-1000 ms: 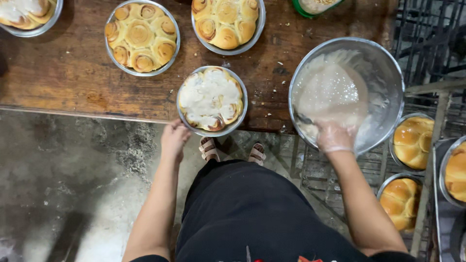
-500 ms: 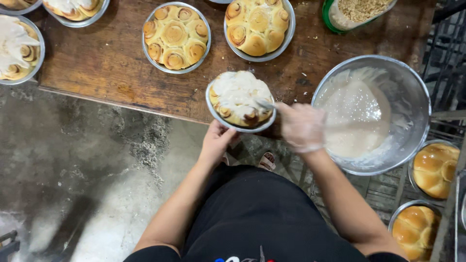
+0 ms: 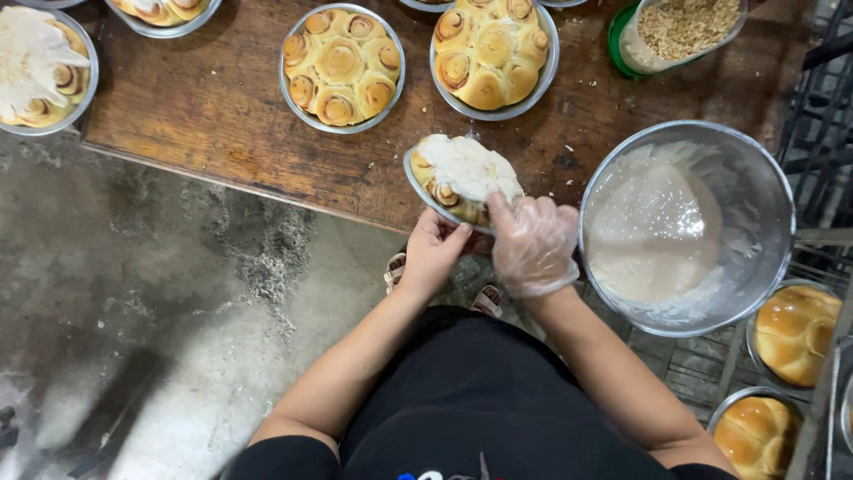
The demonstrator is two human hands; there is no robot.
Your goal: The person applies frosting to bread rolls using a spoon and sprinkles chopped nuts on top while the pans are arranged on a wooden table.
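Pan of rolls: round metal pan of iced cinnamon rolls (image 3: 462, 178), centre of frame, tilted, at the worktop's (image 3: 222, 116) near edge.
Left hand: bare left hand (image 3: 433, 253) below the pan, fingers curled under its lower rim, gripping it.
Right hand: gloved right hand (image 3: 533, 244) at the pan's lower right, fingers bent and pressed on the iced top; whether they pinch a tool cannot be told.
Key relation: pan lies just above both hands, each touching it.
Right of pan: large steel bowl of white icing (image 3: 689, 227), close beside the gloved hand.
Above: two pans of un-iced rolls (image 3: 342, 67); tub of crumbs (image 3: 684, 31), upper right.
Far left: another iced pan (image 3: 40, 76).
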